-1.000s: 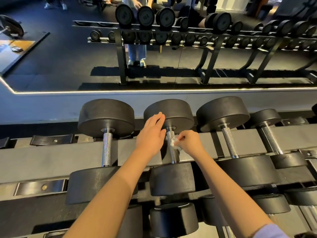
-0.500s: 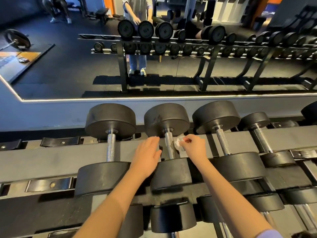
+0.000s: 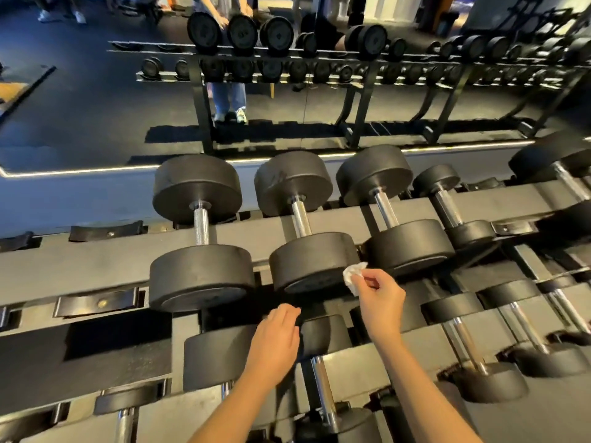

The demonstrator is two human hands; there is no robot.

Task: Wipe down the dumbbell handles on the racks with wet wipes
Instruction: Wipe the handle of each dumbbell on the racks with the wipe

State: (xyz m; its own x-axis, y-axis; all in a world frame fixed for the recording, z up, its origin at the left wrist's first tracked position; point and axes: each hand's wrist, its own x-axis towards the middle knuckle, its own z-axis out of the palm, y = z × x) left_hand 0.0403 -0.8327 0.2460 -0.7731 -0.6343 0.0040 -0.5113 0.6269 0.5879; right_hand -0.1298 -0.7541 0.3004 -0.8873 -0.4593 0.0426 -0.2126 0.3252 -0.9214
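A long dark grey metal rack (image 3: 80, 266) in stepped tiers fills the lower part of the view, and its far edge runs along a wall mirror (image 3: 96, 107) with a thin light strip at its base. On the top tier lie large black round-headed dumbbells with chrome handles, side by side. The left dumbbell (image 3: 201, 276) and the middle dumbbell (image 3: 313, 263) have a narrow gap between their near heads. The right dumbbell (image 3: 409, 247) stands just beside the middle one, with only a slit between them. The handle (image 3: 300, 219) of the middle dumbbell is bare between its two heads. Left of the row, black cradle brackets (image 3: 99, 303) sit on the rail.

One tier lower, a smaller black dumbbell (image 3: 323, 388) points its chrome handle toward the person. The left hand (image 3: 275, 343) is over its far head, fingers loosely bent, holding nothing; I cannot tell if it touches.

The right hand (image 3: 380, 302) is at the near edge of the top tier and pinches a small crumpled white wet wipe (image 3: 353, 278) between thumb and fingertips. The wipe is at the lower right edge of the middle dumbbell's near head, away from the handle.
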